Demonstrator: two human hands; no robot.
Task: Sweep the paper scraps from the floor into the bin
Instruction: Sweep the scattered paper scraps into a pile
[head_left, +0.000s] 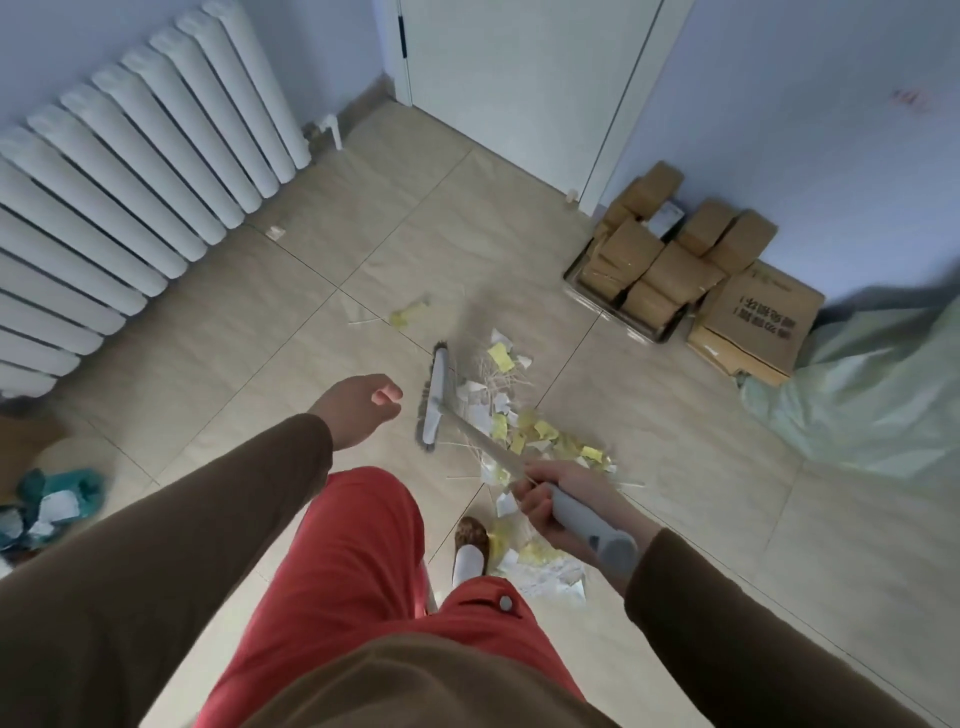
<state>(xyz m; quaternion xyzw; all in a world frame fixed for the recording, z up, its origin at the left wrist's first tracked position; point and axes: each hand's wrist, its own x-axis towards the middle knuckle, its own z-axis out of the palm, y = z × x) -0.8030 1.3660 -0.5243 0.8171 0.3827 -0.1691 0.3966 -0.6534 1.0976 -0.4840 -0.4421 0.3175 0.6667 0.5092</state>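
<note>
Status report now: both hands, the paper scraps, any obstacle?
Right hand grips grey broom handle; left hand free. White and yellow paper scraps piled beside broom head. A few strays apart.

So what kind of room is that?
Probably a spare or storage room in a home: a white radiator on the wall, a closed door, and cardboard boxes stacked in the corner on the tiled floor.
</note>
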